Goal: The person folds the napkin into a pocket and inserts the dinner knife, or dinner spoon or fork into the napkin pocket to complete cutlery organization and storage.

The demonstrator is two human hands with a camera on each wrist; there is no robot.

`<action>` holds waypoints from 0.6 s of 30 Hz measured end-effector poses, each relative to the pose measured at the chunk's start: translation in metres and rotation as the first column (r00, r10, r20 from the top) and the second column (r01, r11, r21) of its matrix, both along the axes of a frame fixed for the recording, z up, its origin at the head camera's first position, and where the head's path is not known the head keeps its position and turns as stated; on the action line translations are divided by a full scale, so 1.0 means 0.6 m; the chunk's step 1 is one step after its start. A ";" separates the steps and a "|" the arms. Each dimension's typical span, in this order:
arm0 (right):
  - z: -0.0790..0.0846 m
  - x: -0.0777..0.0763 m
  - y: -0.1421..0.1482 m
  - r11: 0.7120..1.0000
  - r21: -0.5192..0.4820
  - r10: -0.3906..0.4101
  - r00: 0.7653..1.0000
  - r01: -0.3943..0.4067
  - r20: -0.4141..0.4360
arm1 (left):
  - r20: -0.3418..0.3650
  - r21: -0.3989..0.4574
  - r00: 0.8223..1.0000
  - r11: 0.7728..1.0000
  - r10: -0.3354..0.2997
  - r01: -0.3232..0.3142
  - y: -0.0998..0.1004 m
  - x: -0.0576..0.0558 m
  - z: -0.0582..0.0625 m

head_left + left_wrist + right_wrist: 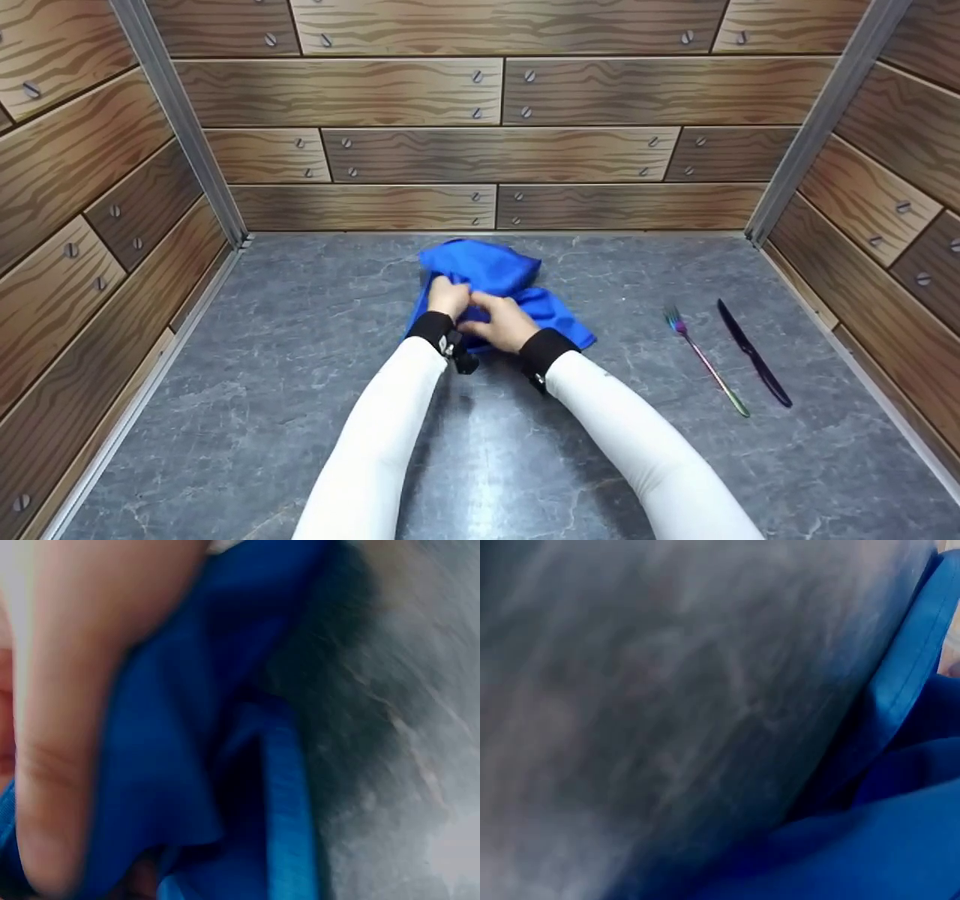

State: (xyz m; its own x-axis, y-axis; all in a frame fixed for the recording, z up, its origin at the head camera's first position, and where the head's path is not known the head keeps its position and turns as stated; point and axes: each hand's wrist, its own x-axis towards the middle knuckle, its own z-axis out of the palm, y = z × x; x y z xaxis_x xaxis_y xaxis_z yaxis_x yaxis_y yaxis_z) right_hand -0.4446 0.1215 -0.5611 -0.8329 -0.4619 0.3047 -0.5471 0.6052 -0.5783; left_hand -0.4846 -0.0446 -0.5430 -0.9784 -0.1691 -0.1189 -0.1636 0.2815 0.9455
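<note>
- I see the cloth (480, 262) left of the fork (706, 361).
- My left hand (448, 298) pinches it, likely steadying folds.
- My right hand (505, 324) is over it; grip, I can't tell.
- Knife (748, 349) beside fork, apparently kept clear.

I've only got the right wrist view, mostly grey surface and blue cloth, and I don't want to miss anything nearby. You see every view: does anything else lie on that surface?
Observer: Yes. In the head view, a fork and a dark knife lie to the right of the blue cloth.

Operator: Which of them is nearer the cloth?

Observer: The fork; the knife lies farther out to the right.

Operator: And the left hand, what is it doing?

Observer: The left wrist view shows the left hand holding the cloth.
</note>
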 end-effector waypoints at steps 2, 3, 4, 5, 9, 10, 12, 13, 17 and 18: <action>0.000 0.002 -0.001 0.998 0.025 -0.060 0.997 0.059 0.045 | -0.031 0.114 0.994 0.989 0.103 -0.099 -0.006 -0.012 0.000; 0.001 0.002 0.001 0.994 0.042 -0.099 0.993 0.097 0.066 | -0.043 0.196 0.986 0.969 0.163 -0.152 -0.007 -0.013 0.003; 0.003 0.003 0.004 0.989 0.063 -0.142 0.986 0.137 0.086 | -0.047 0.280 0.975 0.940 0.218 -0.196 -0.007 -0.011 0.011; 0.006 0.003 0.009 0.980 0.091 -0.185 0.977 0.176 0.105 | -0.044 0.358 0.966 0.907 0.255 -0.223 -0.007 -0.001 0.028; 0.016 -0.007 0.040 0.932 0.216 -0.329 0.932 0.292 0.156 | -0.035 0.595 0.948 0.769 0.317 -0.235 -0.009 0.070 0.119; 0.017 -0.012 0.050 0.921 0.242 -0.350 0.922 0.306 0.166 | -0.038 0.624 0.949 0.750 0.312 -0.221 -0.010 0.088 0.142; 0.018 -0.027 0.071 0.902 0.280 -0.388 0.903 0.330 0.186 | -0.075 0.654 0.945 0.731 0.318 -0.194 -0.016 0.110 0.171; 0.017 -0.037 0.083 0.895 0.286 -0.402 0.895 0.341 0.192 | -0.088 0.666 0.941 0.722 0.325 -0.188 -0.019 0.115 0.178; 0.008 -0.086 0.137 0.855 0.314 -0.484 0.851 0.412 0.201 | -0.114 0.718 0.925 0.674 0.361 -0.174 -0.030 0.119 0.195; 0.004 -0.100 0.153 0.844 0.316 -0.506 0.837 0.433 0.206 | -0.116 0.732 0.924 0.660 0.365 -0.169 -0.031 0.120 0.199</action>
